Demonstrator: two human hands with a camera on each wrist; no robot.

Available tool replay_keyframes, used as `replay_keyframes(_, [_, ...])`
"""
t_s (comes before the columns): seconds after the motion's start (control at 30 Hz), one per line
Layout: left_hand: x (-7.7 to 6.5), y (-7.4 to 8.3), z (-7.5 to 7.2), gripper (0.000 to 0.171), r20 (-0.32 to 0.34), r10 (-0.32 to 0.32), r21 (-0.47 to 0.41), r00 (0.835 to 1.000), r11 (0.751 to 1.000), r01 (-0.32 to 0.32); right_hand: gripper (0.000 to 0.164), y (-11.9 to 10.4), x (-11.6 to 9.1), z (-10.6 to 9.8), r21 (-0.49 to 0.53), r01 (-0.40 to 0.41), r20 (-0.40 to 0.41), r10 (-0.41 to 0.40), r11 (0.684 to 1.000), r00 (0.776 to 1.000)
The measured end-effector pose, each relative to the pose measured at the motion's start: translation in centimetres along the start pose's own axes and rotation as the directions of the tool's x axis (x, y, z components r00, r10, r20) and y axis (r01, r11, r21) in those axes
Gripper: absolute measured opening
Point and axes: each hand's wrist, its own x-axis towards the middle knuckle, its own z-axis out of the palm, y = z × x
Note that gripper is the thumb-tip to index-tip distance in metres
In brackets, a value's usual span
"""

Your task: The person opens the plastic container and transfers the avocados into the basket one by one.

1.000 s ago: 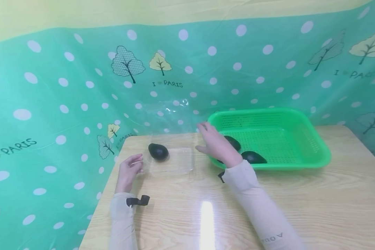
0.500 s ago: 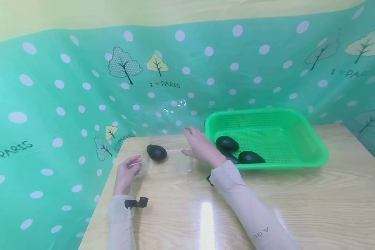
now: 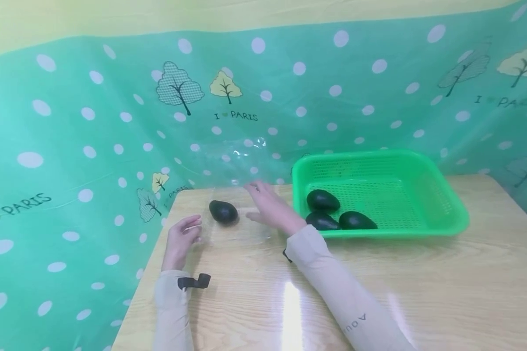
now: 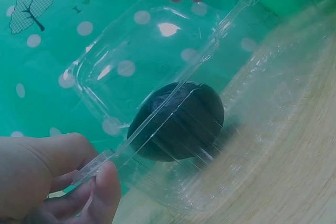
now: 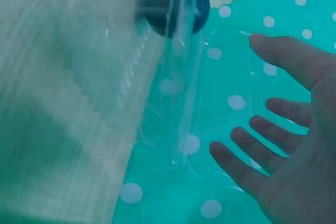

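A clear plastic clamshell box [image 3: 250, 239] stands on the table, its lid [image 3: 237, 155] raised at the back. One dark avocado [image 3: 223, 212] lies inside, toward the box's left side. In the left wrist view, my left hand [image 4: 68, 177] pinches the box's left edge between thumb and fingers. Over the right part of the box is my right hand [image 3: 274, 208], fingers spread and holding nothing, as the right wrist view shows. Three more avocados, one of them at the back [image 3: 323, 201], sit in the left end of a green plastic basket [image 3: 454, 214].
The basket stands just right of the box on a wooden table [image 3: 254, 292]. Behind the table hangs a green polka-dot curtain [image 3: 114, 97]. A black strap [image 3: 194, 282] is fastened at the left wrist.
My right hand has moved left from the basket's edge to over the box, uncovering the avocados in the basket. The left hand stays at the box's left edge.
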Motion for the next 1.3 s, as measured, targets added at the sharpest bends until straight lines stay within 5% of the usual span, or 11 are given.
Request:
replay_keyframes(0.27, [-0.3,0.8,0.2,0.048,0.011,-0.030,-0.018,0.999,0.999,0.030,0.079,-0.2,1.0,1.9,0.012,0.001,0.036,-0.002,1.000,0.999])
replay_keyframes(0.6, [0.2,-0.4,0.0,0.046,-0.018,0.016,0.009,1.000,1.000,-0.016,0.080,-1.1,2.3,3.4,0.002,0.025,0.090,-0.025,1.000,0.996])
replay_keyframes(1.3, [0.4,-0.6,0.3,0.044,-0.015,0.025,0.007,1.000,1.000,-0.025,0.080,-1.7,3.9,6.8,0.014,0.112,0.092,-0.112,0.994,0.989])
